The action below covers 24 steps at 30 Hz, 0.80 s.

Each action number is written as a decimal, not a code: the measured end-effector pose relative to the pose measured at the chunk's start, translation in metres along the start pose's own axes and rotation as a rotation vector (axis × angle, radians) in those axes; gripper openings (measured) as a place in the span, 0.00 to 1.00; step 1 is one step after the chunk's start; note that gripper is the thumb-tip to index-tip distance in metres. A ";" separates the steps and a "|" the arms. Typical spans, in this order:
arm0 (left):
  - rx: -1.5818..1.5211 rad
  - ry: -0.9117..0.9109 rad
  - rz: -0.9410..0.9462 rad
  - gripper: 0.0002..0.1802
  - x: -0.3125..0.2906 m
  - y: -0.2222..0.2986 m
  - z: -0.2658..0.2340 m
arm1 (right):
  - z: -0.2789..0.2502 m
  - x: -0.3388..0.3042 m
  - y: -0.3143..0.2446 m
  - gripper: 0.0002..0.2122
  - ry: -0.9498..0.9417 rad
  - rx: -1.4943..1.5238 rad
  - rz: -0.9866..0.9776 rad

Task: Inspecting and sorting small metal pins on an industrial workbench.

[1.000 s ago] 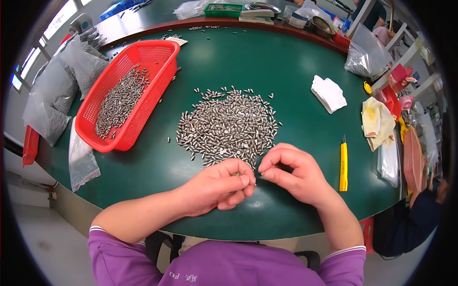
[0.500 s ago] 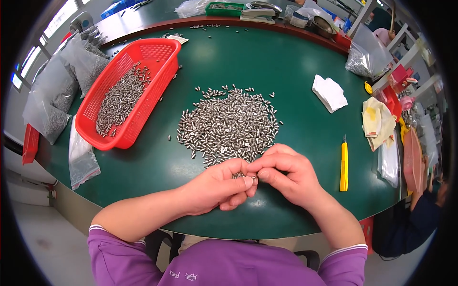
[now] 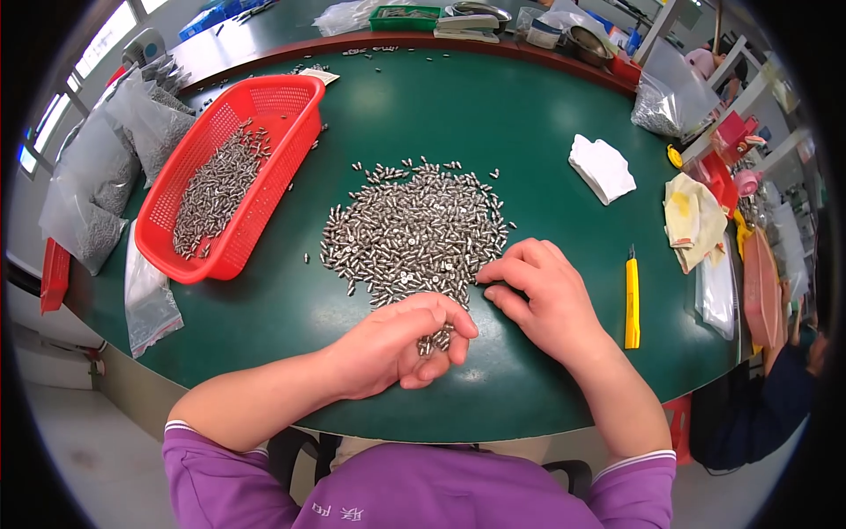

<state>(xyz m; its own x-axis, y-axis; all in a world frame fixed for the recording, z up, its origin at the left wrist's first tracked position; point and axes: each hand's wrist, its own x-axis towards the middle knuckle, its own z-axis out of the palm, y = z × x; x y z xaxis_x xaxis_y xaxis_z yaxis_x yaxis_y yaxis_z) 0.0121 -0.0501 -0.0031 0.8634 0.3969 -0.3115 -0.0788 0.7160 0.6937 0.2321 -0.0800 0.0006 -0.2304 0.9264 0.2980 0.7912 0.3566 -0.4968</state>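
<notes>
A broad pile of small bullet-shaped metal parts (image 3: 410, 225) lies on the green table. Just below its near edge, my left hand (image 3: 397, 339) is curled with the palm turned inward. Several of the same metal parts (image 3: 435, 339) show in its palm under the bent fingers. At the pile's lower right edge is my right hand (image 3: 546, 295), its index fingertip close to the outermost parts. A gap shows between that finger and the thumb, and I see no part held there.
A red perforated basket (image 3: 304, 110) with more metal parts stands at left, beside filled plastic bags (image 3: 92, 189). To the right lie a yellow utility knife (image 3: 632, 300), a crumpled white paper (image 3: 603, 169) and a stained cloth (image 3: 693, 220). A green tray (image 3: 379, 21) sits on the back ledge.
My right hand has moved up and away from my left, to the pile's edge. My left fingers have loosened, showing more of the parts in the palm.
</notes>
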 end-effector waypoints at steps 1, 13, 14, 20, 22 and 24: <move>-0.004 0.003 0.005 0.13 0.000 0.000 0.000 | -0.001 0.000 -0.001 0.06 -0.016 -0.002 0.005; 0.018 0.034 0.027 0.05 0.000 -0.001 0.003 | 0.002 -0.002 -0.013 0.09 0.010 0.197 -0.227; 0.018 0.034 0.028 0.05 0.000 -0.001 0.004 | 0.000 -0.003 -0.014 0.10 0.011 0.246 -0.271; 0.018 0.054 0.038 0.05 0.000 -0.003 0.002 | 0.001 -0.002 -0.018 0.13 0.080 0.334 -0.286; 0.019 0.073 0.042 0.06 0.001 -0.003 0.003 | 0.002 -0.002 -0.021 0.14 0.080 0.408 -0.253; 0.028 0.069 0.029 0.07 0.001 -0.003 0.003 | 0.004 -0.004 -0.023 0.15 0.080 0.482 -0.220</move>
<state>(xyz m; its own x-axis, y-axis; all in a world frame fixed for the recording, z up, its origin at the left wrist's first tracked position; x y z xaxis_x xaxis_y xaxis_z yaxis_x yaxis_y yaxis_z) 0.0144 -0.0537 -0.0034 0.8242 0.4571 -0.3343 -0.0890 0.6876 0.7206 0.2120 -0.0913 0.0074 -0.3027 0.8182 0.4889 0.3747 0.5738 -0.7283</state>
